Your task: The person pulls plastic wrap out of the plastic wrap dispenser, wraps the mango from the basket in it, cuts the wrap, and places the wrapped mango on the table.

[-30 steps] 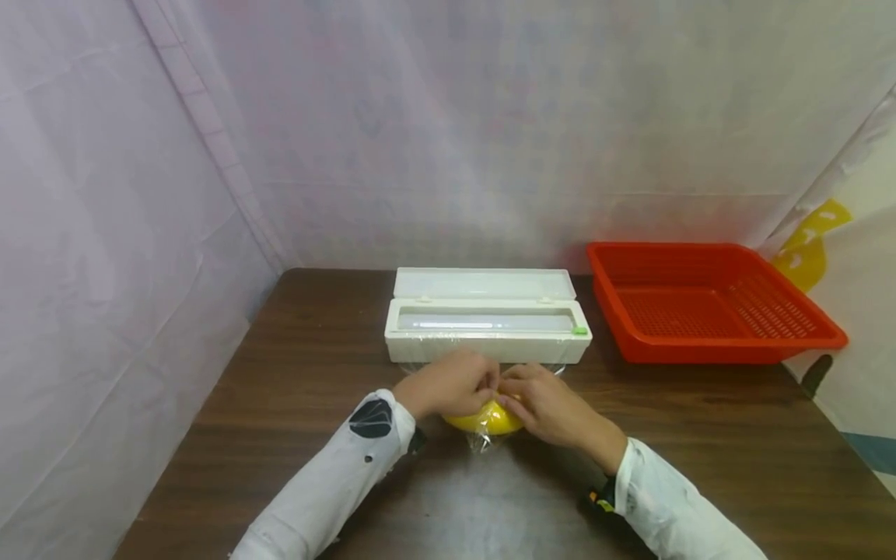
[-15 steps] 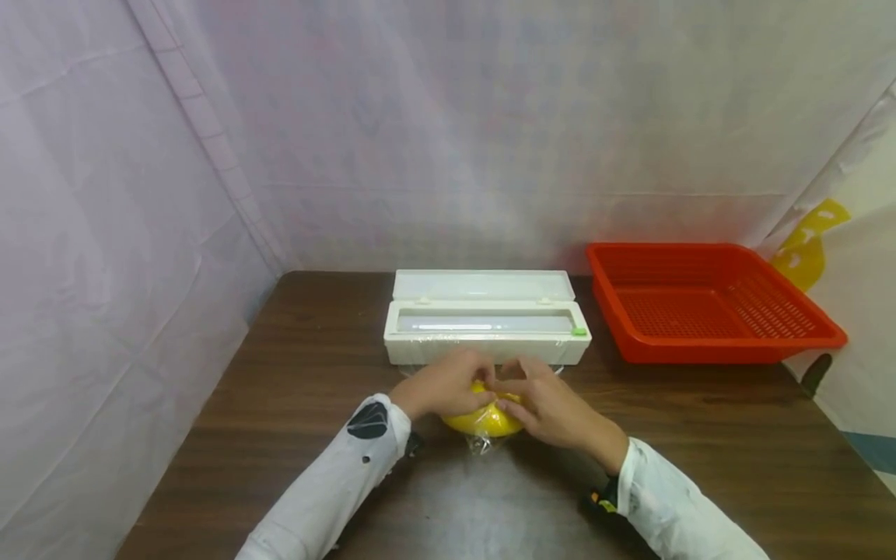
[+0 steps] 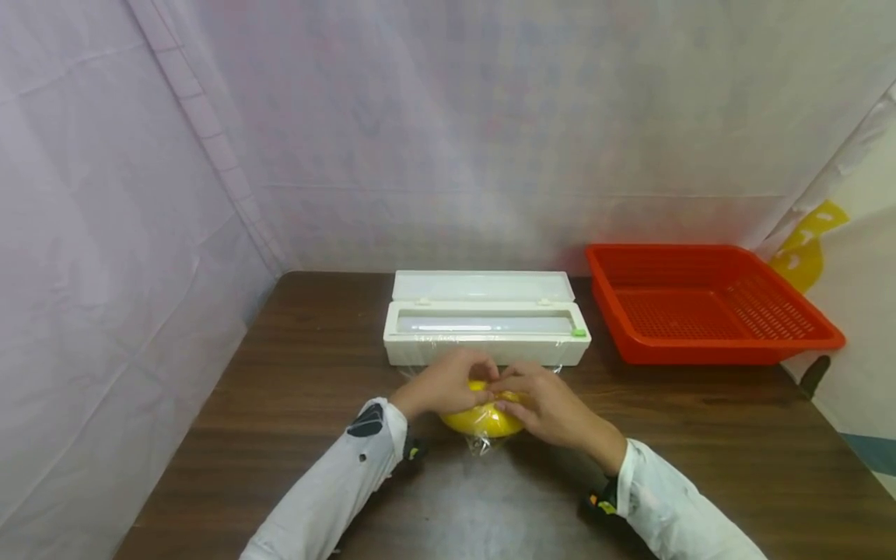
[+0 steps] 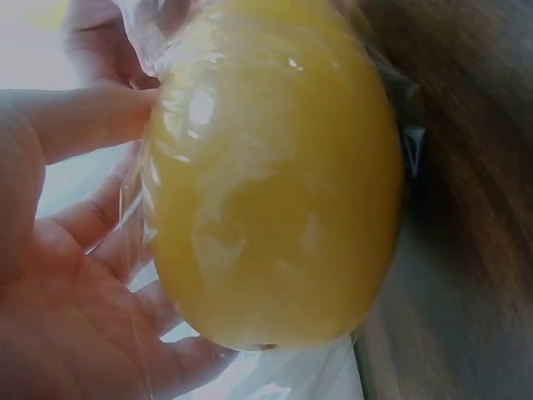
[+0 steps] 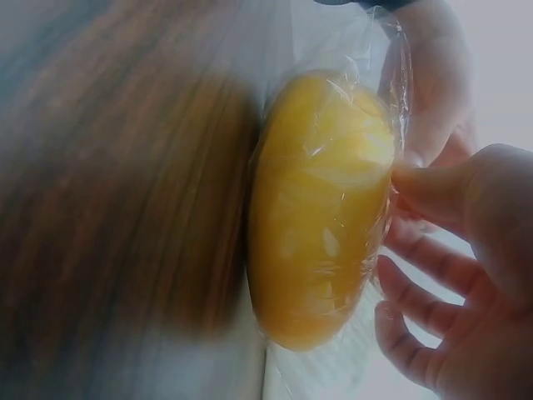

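A smooth yellow oval fruit (image 3: pixel 483 421), wrapped in clear cling film (image 3: pixel 480 445), lies on the brown wooden table (image 3: pixel 315 467). My left hand (image 3: pixel 451 383) holds its left side from above. In the left wrist view the thumb (image 4: pixel 100 121) presses the film against the fruit, and the fingers curve along its far side. My right hand (image 3: pixel 549 404) holds the other side, its thumb (image 5: pixel 437 192) at the film and its fingers bent close to the fruit. Both hands' fingertips meet over the top. Film gathers in a crumpled tuft at the near end.
Just behind the hands stands a white cling film box (image 3: pixel 486 350), its lid raised and a roll inside, with a green slider (image 3: pixel 579 333) at the right. A red plastic basket (image 3: pixel 714 342) sits at the back right. White sheeting (image 3: pixel 448 155) hangs around the table.
My fingertips, bunched tightly together on top of the fruit before, have spread a little apart, so more yellow shows between them. The fruit, box and basket stay in place.
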